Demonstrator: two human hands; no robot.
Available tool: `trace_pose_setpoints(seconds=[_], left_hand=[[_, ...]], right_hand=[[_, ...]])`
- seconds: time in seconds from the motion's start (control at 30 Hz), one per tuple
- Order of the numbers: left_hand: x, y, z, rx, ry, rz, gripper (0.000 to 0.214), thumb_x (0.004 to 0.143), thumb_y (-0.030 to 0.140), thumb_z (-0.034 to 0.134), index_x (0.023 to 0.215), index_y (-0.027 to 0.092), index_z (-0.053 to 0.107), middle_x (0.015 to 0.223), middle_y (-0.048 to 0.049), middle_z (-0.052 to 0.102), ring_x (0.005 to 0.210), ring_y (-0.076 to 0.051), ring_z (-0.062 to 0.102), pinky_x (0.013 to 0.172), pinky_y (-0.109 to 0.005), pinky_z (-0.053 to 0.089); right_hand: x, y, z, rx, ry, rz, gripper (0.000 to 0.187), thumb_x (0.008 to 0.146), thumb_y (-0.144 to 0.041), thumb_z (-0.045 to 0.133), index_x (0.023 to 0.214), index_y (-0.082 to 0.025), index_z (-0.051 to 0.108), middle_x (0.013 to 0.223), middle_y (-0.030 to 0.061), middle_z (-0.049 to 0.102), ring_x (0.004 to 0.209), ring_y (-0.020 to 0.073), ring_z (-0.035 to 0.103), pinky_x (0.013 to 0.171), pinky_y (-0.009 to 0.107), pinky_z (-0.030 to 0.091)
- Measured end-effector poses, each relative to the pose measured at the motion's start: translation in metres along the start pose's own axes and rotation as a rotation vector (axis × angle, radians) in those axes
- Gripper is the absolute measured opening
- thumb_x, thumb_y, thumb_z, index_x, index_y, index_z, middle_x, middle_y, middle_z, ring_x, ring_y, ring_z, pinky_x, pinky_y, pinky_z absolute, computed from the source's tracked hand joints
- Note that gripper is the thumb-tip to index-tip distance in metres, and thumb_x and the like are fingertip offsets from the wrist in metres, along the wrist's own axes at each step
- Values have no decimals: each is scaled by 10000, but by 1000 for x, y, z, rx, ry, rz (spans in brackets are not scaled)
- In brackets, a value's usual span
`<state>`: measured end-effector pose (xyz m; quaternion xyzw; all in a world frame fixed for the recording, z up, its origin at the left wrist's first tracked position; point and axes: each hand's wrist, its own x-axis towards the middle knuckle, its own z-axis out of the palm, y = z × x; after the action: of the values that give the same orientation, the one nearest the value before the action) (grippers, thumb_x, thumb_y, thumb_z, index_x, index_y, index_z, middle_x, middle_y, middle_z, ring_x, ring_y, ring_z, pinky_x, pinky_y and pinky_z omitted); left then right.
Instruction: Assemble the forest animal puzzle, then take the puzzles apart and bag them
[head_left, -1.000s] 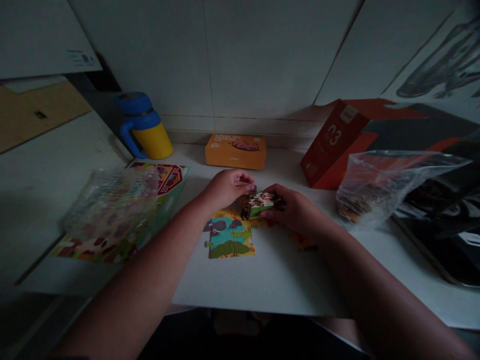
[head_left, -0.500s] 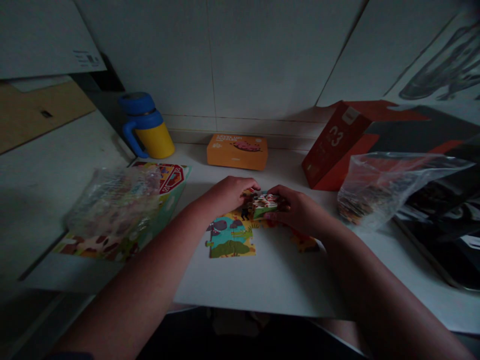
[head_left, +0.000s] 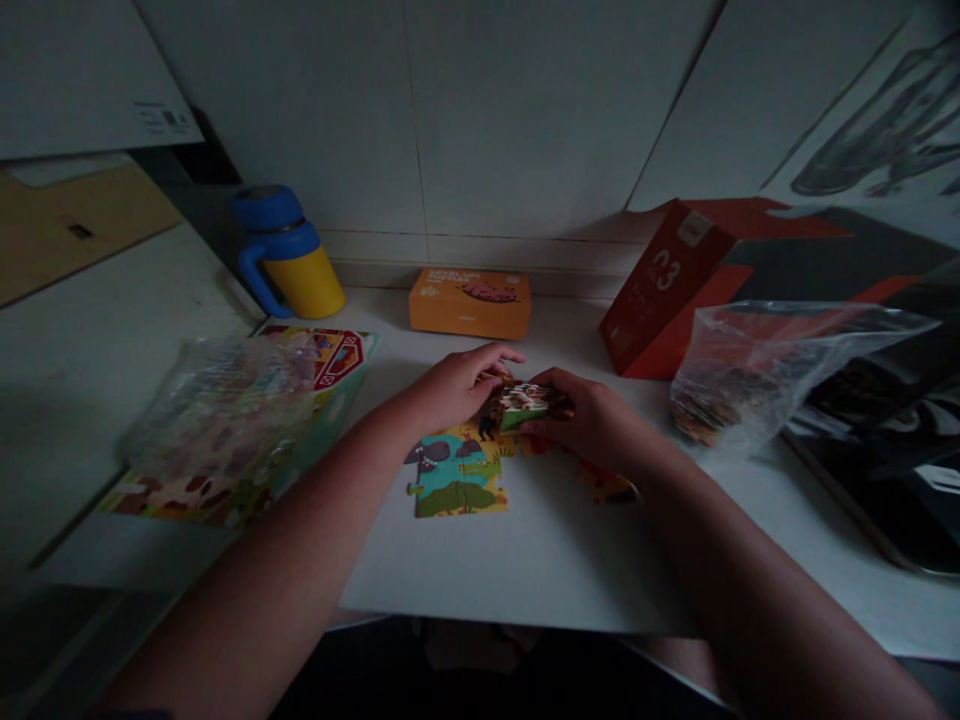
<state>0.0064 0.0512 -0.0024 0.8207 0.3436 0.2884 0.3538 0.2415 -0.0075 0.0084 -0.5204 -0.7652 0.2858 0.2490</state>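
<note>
A stack of jigsaw puzzle pieces (head_left: 523, 405) sits in my right hand (head_left: 589, 415), fingers wrapped round its right side. Close by on the left, my left hand (head_left: 457, 388) has its index finger stretched over the stack and its thumb bent under. A puzzle piece seems to be between them, mostly hidden. Below the hands lies a joined part of the puzzle (head_left: 459, 480) with a hippo, a crocodile and a green bush on blue and yellow. Further pieces (head_left: 604, 485) in orange and yellow lie partly under my right hand and forearm.
An orange puzzle box (head_left: 470, 305) stands against the wall. To the left are a blue and yellow mug (head_left: 304, 270) and a printed sheet (head_left: 330, 410) under a clear plastic wrapper (head_left: 225, 400). On the right, a red box (head_left: 652, 290) stands behind a clear bag of pieces (head_left: 720, 400).
My left index finger has straightened and lifted over the stack, and the left hand has drawn slightly away from it. The right hand keeps the stack. The view has shifted slightly.
</note>
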Motion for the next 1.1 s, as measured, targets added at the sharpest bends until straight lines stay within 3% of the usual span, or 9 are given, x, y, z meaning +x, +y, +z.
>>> trace_pose_setpoints(seconds=[0.23,0.33,0.53,0.7,0.8,0.97,1.1], left_hand=[[-2,13,14,-22,4,-28,527,929,6,427,1358,274,575,1262,-64,741,1150,-203,689,1017,-359,526],[-1,13,22,-114,34,-72,549,888,-20,421,1350,246,550,1213,-73,734,1129,-199,687,1028,-376,526],[6,10,33,-339,211,-111,437,869,-8,440,1224,209,572,1212,-95,694,1159,-196,667,1054,-379,528],[5,13,27,-311,288,-122,220,1014,192,491,1185,197,629,1265,-88,710,1202,-209,656,1121,-403,482],[4,10,28,-285,237,-139,229,1057,290,502,1218,215,647,1304,-90,717,1244,-221,650,1154,-426,462],[2,8,42,-344,74,-124,317,1049,228,501,1350,214,600,1454,-126,657,1372,-225,606,1202,-431,442],[-3,16,50,-202,-3,-100,487,1021,216,531,1506,224,498,1582,-137,554,1459,-262,536,1245,-482,409]], right_hand=[[3,11,6,-9,143,27,539,763,-352,876,1217,-232,613,1090,71,753,877,232,713,762,337,542],[3,11,6,-36,116,10,490,791,-351,855,1212,-235,633,1075,68,756,887,234,712,774,338,534],[1,5,2,-28,113,-13,355,809,-325,811,1103,-225,638,978,53,754,790,205,679,697,306,512],[1,14,-10,63,246,10,427,811,-405,813,1138,-225,604,1030,75,762,814,216,698,688,306,535],[1,26,-20,8,242,46,458,792,-445,831,1141,-235,622,1017,76,767,786,225,700,665,317,533],[-2,35,-29,-183,109,95,415,798,-429,824,1118,-242,637,923,44,754,744,216,679,644,302,486],[-3,32,-26,-259,76,46,390,842,-413,789,1134,-221,615,965,75,747,765,222,672,668,302,467]])
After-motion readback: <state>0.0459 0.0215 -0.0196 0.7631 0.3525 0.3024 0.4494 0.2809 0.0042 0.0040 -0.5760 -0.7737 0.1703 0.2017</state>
